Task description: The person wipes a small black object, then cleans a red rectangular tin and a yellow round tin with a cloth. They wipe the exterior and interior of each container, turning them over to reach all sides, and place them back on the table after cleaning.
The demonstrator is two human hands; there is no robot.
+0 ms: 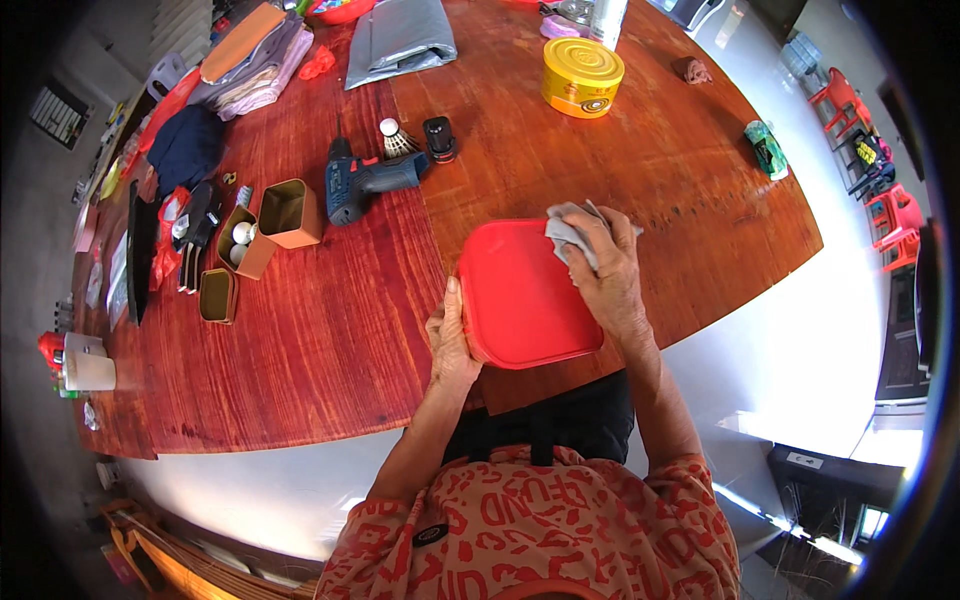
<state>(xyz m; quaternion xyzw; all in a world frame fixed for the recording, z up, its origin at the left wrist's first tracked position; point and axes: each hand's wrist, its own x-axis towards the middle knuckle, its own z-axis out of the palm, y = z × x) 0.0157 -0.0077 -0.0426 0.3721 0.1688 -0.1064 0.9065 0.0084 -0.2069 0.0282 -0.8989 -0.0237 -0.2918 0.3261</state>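
Note:
A red, rounded-square plastic lid or container (525, 295) is held in front of me, its flat face turned up, over the table's near edge. My left hand (453, 338) grips its left side, thumb along the rim and fingers out of sight beneath. At its upper right corner, my right hand (608, 268) presses a crumpled grey cloth (567, 236) against the rim. Whether the red thing is a lid alone or sits on a box, I cannot tell.
On the wooden table (350, 340) to the left lie a cordless drill (370, 180), a shuttlecock (398, 138), a battery (439, 139) and several small brown boxes (290, 214). A yellow round tin (583, 78) stands at the far side, near a folded grey sheet (402, 42). A green crumpled packet (765, 150) lies by the right edge.

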